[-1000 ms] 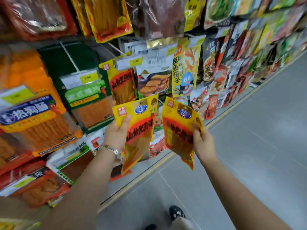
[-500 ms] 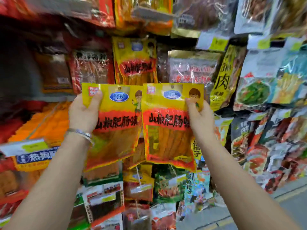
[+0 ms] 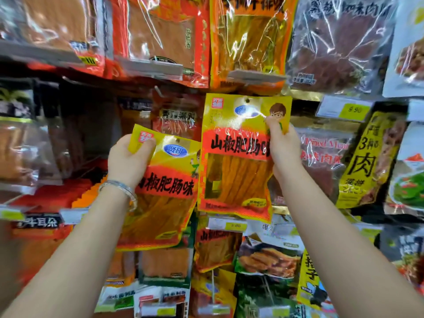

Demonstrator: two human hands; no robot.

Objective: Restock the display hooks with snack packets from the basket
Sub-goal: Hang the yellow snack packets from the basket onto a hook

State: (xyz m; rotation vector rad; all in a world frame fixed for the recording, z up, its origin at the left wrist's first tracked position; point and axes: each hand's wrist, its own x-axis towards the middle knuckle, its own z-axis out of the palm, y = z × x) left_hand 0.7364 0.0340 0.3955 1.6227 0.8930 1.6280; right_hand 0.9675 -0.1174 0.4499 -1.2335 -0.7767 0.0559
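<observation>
Snack packet A: yellow-red, tilted, top corner pinched in left hand. Snack packet B: upright, right edge gripped by right hand, before hanging stock.

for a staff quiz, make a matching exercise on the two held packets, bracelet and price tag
1 yellow and red plastic snack packet in left hand
2 matching packet in right hand
3 silver metal bracelet
4 yellow 9.90 price tag

a around the wrist
b held higher
c held lower, tilted
d right of both packets

Pairs: 1-c, 2-b, 3-a, 4-d
</observation>
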